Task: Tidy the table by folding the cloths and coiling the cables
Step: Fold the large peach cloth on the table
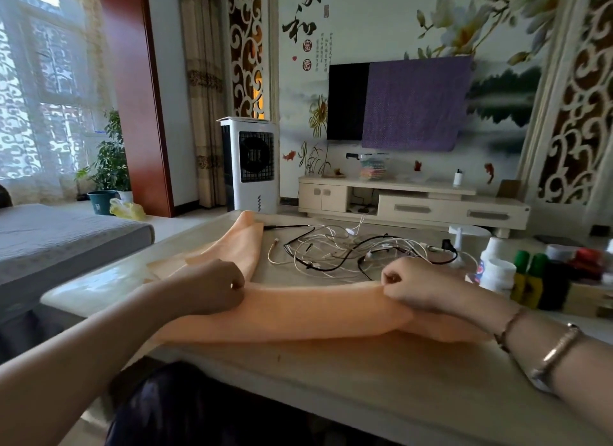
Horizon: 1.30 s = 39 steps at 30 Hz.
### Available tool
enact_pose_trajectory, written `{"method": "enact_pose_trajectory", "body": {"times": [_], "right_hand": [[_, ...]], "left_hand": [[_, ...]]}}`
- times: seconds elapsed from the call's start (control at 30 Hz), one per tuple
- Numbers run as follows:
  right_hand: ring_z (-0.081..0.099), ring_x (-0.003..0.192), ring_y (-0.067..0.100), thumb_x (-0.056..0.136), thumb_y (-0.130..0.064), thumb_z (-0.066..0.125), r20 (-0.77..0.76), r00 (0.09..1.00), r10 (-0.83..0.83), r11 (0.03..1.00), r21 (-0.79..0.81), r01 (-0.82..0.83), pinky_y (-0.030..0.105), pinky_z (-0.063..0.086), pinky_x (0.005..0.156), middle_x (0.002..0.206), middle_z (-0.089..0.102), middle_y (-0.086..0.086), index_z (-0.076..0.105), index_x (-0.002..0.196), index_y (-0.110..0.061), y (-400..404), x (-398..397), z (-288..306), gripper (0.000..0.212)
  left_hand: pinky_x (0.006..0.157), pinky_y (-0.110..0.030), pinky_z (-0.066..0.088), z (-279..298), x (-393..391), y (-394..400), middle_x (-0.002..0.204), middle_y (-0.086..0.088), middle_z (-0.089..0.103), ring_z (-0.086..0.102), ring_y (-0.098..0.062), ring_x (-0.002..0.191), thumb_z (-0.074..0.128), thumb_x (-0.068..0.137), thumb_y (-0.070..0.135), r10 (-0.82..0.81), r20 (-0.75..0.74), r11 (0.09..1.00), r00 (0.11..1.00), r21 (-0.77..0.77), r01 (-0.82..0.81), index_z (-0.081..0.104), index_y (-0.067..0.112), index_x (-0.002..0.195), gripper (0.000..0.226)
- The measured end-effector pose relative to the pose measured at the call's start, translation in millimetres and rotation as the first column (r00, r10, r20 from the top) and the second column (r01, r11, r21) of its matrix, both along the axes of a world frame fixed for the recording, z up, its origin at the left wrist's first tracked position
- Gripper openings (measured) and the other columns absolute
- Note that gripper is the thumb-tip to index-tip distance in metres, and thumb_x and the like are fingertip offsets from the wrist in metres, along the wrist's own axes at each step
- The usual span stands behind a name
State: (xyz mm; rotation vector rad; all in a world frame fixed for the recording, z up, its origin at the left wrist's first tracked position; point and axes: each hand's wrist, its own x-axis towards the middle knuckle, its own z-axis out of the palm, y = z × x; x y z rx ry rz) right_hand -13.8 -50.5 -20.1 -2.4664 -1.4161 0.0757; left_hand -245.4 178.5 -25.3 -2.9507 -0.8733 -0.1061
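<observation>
A pale table [331, 379] fills the foreground of a living room. Beyond it stand a white fan unit [252, 167], a low cabinet [411, 200] and a wall television [348, 100] half draped in purple fabric [418, 104]. A peach cloth [298, 313] lies across the near table, one part stretching away on the left side. Behind it sits a loose tangle of black and white cables [358, 250]. Bottles [527, 279] crowd the right edge. The left hand [212, 286] and right hand [418, 286], both with fingers curled, each pinch the cloth's far edge, well apart. Bracelets [557, 352] circle the right wrist.
</observation>
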Motion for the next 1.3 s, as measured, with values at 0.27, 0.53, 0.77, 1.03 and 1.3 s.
{"method": "enact_pose_trajectory", "body": {"times": [0.27, 0.53, 0.77, 1.03, 1.3], "right_hand": [[0.054, 0.082, 0.019, 0.086, -0.025, 0.046, 0.282, 0.958, -0.040, 0.996, -0.066, 0.061, 0.029, 0.038, 0.063, 0.084, 0.056, -0.005, 0.054, 0.085, -0.023, 21, 12, -34, 0.008], [0.051, 0.108, 0.024, 0.095, -0.019, 0.037, 0.422, 0.900, -0.112, 0.994, 0.046, 0.102, 0.037, 0.040, 0.087, 0.110, 0.060, 0.003, 0.049, 0.099, -0.018, 56, 40, -62, 0.013], [0.045, 0.114, 0.024, 0.095, -0.024, 0.041, 0.442, 0.888, -0.124, 0.992, 0.057, 0.110, 0.037, 0.040, 0.092, 0.116, 0.050, 0.002, 0.049, 0.107, -0.019, 62, 48, -79, 0.015], [0.055, 0.101, 0.025, 0.084, -0.048, 0.050, 0.257, 0.953, -0.161, 0.984, -0.039, 0.177, 0.038, 0.034, 0.086, 0.093, 0.059, -0.001, 0.045, 0.095, -0.023, 52, 72, -58, 0.027], [0.042, 0.060, 0.013, 0.090, -0.037, 0.054, -0.092, 0.984, -0.151, 0.947, -0.298, 0.117, 0.028, 0.031, 0.056, 0.065, 0.048, -0.003, 0.047, 0.063, -0.021, 41, 83, -15, 0.032]], "left_hand": [[0.066, -0.030, 0.051, -36, 10, 18, 0.076, 0.007, 0.057, 0.056, -0.013, 0.072, 0.046, 0.091, 0.031, 0.093, 0.126, 0.995, 0.988, 0.032, -0.098, 0.059, 0.020, 0.076, 0.022], [0.089, -0.034, 0.042, -56, 39, 31, 0.104, 0.001, 0.056, 0.050, -0.022, 0.107, 0.037, 0.096, 0.026, 0.163, 0.221, 0.978, 0.962, 0.090, -0.186, 0.054, 0.020, 0.096, 0.018], [0.098, -0.035, 0.038, -67, 75, -7, 0.123, 0.004, 0.046, 0.041, -0.021, 0.115, 0.051, 0.087, 0.014, -0.171, 0.452, 0.984, 0.875, 0.037, 0.173, 0.052, 0.025, 0.116, 0.031], [0.105, -0.037, 0.025, -83, 118, -46, 0.124, 0.010, 0.036, 0.033, -0.020, 0.121, 0.047, 0.084, 0.065, -0.175, 0.255, 0.959, 0.951, -0.174, 0.224, 0.043, 0.048, 0.129, 0.048], [0.105, -0.038, 0.017, -90, 124, -55, 0.122, 0.015, 0.028, 0.028, -0.022, 0.120, 0.025, 0.044, 0.104, -0.119, 0.215, 0.974, 0.969, -0.164, 0.156, 0.031, 0.052, 0.131, 0.102]]}}
